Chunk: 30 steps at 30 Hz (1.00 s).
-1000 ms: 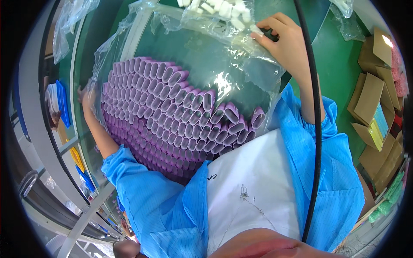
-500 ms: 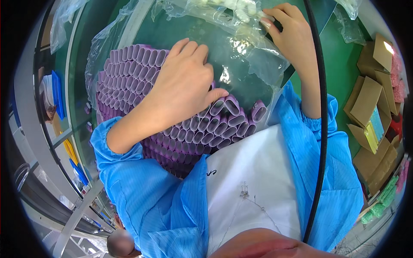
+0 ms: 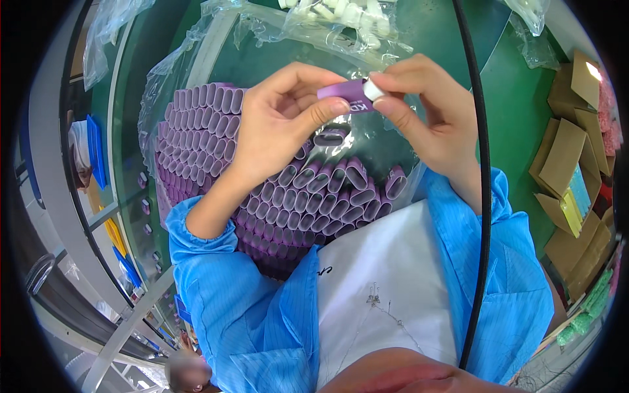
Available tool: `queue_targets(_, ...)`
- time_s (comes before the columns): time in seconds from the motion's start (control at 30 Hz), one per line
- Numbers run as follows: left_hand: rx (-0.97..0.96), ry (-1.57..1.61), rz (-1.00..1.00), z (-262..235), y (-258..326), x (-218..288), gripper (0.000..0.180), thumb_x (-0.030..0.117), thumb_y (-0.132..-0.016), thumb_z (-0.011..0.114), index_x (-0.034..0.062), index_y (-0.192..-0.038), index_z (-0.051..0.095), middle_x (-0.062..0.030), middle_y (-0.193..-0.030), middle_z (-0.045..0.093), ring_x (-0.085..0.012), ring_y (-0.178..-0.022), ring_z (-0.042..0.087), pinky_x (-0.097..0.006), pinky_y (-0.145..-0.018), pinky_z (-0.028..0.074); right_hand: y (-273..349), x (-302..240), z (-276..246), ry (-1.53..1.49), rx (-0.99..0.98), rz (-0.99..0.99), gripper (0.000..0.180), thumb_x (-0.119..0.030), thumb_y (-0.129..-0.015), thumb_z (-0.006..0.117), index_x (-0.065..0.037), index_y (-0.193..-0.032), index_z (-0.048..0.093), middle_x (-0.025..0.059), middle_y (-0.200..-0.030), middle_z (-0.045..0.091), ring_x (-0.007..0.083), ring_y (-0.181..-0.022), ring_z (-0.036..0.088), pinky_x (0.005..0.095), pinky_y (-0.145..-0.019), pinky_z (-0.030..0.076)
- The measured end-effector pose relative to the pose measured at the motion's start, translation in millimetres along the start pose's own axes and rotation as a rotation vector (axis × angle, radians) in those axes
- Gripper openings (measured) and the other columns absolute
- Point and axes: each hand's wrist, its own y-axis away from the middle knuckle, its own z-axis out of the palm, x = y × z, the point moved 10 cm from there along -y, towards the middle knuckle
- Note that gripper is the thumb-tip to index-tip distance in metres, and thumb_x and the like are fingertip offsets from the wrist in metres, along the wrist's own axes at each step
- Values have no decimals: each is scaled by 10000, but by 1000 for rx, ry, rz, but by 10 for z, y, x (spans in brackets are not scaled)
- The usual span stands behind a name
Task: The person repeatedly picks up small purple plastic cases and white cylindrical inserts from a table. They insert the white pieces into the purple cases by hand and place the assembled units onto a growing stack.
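Note:
Between my two hands is a purple oval tube (image 3: 346, 95), lying roughly level above the table. My left hand (image 3: 282, 114) pinches its left end between thumb and fingers. A small white plastic piece (image 3: 373, 90) sits at the tube's right end, gripped by the thumb and fingertips of my right hand (image 3: 429, 108); how far it is inside the tube I cannot tell. Below my hands, many purple oval tubes (image 3: 288, 196) stand in packed rows, open ends up. One loose tube (image 3: 329, 137) lies apart on clear plastic. More white pieces (image 3: 354, 16) lie heaped at the far side.
Clear plastic sheeting (image 3: 262, 29) covers part of the green table. A black cable (image 3: 483, 196) hangs down in front of my right side. Open cardboard boxes (image 3: 560, 157) stand at the right. Another person (image 3: 189, 371) shows at the lower left.
My right hand has come back from the white heap with a white piece. My left hand has lifted from the rows with a purple tube. Both now meet in the middle.

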Motion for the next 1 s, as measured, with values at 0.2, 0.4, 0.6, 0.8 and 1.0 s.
queue_targets(0.2, 16, -60, 170, 35, 46, 7, 281, -7, -828, 719, -58, -1080, 607, -115, -1033, 668, -153, -958, 649, -275, -861, 533, 48, 105, 57, -60, -24, 122, 195, 57, -762, 734, 10, -948, 699, 89, -854, 644, 151, -721, 629, 262, -619, 498)
queue_targets(0.4, -7, -309, 340, 69, 57, 180, 246, -9, -829, 716, -60, -1051, 623, -116, -995, 679, -152, -891, 665, -267, -790, 549, 77, 234, 49, -255, -20, 222, 157, 28, -749, 761, -3, -894, 712, 78, -842, 643, 141, -736, 623, 259, -615, 487)
queue_targets(0.6, 84, 127, 185, -28, 58, 29, 255, -11, -851, 693, -64, -1084, 603, -140, -1020, 677, -158, -935, 657, -276, -818, 548, 32, 29, 12, -55, -2, 54, 213, 35, -714, 766, -3, -920, 728, 102, -869, 676, 187, -745, 648, 278, -632, 512)
queue_targets(0.8, 27, 100, 174, 7, 57, 42, 241, -25, -865, 670, -68, -1090, 595, -152, -1029, 676, -165, -961, 653, -290, -851, 544, 64, -36, -8, -4, 8, -29, 232, 59, -708, 750, -2, -931, 730, 120, -883, 692, 210, -737, 660, 288, -605, 521)
queue_targets(1.0, 56, 193, 127, -28, 45, -34, 225, -14, -874, 664, -62, -1084, 600, -147, -1026, 681, -163, -949, 658, -292, -854, 542, 68, -308, 77, 182, -25, -294, 258, 125, -705, 701, 43, -950, 697, 167, -908, 669, 236, -721, 646, 301, -592, 510)
